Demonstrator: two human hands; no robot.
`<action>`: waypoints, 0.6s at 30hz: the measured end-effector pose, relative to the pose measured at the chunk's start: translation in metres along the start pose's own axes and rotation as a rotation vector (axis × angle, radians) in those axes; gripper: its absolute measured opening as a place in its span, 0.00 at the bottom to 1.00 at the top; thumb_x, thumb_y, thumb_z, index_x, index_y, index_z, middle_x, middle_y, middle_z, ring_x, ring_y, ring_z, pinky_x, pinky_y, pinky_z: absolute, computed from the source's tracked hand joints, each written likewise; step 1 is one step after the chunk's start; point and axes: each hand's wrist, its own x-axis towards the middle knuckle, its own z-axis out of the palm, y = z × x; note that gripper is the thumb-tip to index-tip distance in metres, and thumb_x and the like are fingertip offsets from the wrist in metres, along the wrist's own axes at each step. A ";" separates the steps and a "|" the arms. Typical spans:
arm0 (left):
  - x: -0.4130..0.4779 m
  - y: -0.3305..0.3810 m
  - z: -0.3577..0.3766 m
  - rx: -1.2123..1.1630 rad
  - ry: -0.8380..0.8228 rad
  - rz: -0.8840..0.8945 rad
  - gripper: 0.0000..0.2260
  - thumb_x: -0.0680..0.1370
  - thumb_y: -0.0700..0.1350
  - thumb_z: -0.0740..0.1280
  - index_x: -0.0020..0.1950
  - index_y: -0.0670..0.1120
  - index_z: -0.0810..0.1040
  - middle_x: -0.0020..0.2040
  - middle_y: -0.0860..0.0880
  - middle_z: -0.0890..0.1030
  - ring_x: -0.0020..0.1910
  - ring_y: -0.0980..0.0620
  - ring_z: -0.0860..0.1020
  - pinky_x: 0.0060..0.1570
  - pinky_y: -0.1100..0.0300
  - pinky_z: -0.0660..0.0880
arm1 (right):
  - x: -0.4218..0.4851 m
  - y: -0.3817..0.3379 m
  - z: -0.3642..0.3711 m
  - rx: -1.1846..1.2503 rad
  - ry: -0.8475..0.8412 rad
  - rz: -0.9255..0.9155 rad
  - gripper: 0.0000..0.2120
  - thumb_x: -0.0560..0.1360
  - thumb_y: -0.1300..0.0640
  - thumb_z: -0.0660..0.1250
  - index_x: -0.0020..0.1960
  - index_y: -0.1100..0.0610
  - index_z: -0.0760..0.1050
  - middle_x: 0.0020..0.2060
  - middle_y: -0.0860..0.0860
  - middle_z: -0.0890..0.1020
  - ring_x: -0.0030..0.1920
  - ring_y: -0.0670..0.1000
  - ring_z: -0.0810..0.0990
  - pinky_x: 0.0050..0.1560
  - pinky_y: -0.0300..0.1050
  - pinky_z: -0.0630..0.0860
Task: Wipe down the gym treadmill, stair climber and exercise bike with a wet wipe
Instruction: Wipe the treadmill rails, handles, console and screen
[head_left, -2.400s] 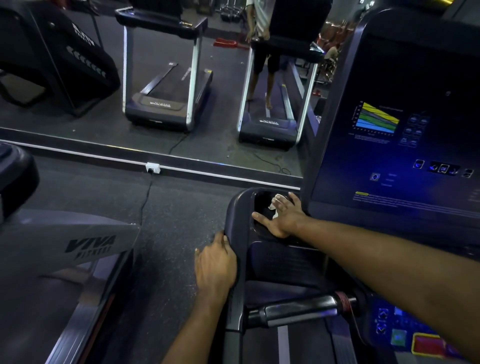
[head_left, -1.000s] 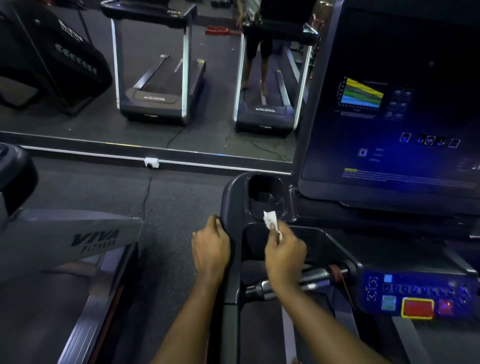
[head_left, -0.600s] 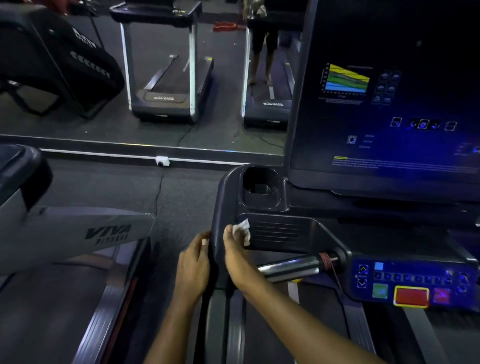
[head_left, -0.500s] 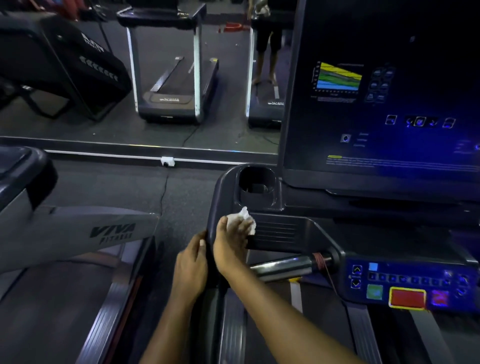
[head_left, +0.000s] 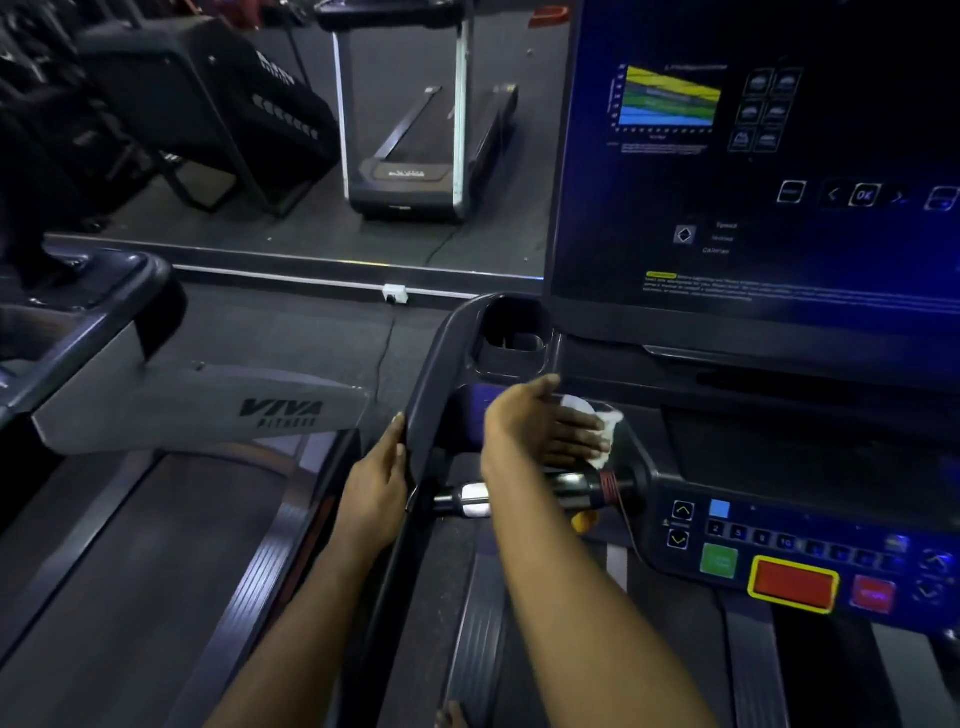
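Head view: my right hand (head_left: 545, 431) lies flat with straight fingers, pressing the white wipe (head_left: 607, 422) against the left end of the treadmill (head_left: 431, 364) console, below the cup holder (head_left: 511, 338) and just above the chrome handlebar (head_left: 470, 501). My left hand (head_left: 376, 493) grips the console's outer left edge.

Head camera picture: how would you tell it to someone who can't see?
A right hand presses a white wet wipe on a treadmill's dark console, below the cup holder. The left hand holds the side rail.
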 end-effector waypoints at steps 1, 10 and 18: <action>-0.001 0.002 0.000 0.011 0.007 -0.006 0.20 0.87 0.49 0.55 0.80 0.55 0.64 0.72 0.61 0.70 0.65 0.69 0.64 0.62 0.74 0.61 | 0.004 -0.004 -0.005 0.036 0.030 0.038 0.41 0.84 0.40 0.50 0.80 0.65 0.34 0.78 0.66 0.34 0.80 0.64 0.33 0.77 0.60 0.33; -0.005 0.008 0.000 -0.049 0.015 -0.005 0.20 0.87 0.49 0.54 0.80 0.56 0.64 0.67 0.51 0.80 0.54 0.68 0.72 0.52 0.69 0.69 | -0.004 -0.005 -0.003 0.235 0.074 0.122 0.40 0.84 0.39 0.49 0.81 0.65 0.37 0.79 0.66 0.36 0.80 0.63 0.34 0.79 0.60 0.37; -0.005 0.009 -0.005 -0.091 -0.004 0.023 0.21 0.87 0.48 0.52 0.81 0.54 0.62 0.61 0.46 0.83 0.46 0.55 0.81 0.46 0.52 0.79 | -0.016 0.018 0.014 -0.057 -0.014 -0.025 0.40 0.84 0.37 0.46 0.81 0.63 0.35 0.79 0.63 0.35 0.81 0.61 0.36 0.79 0.61 0.38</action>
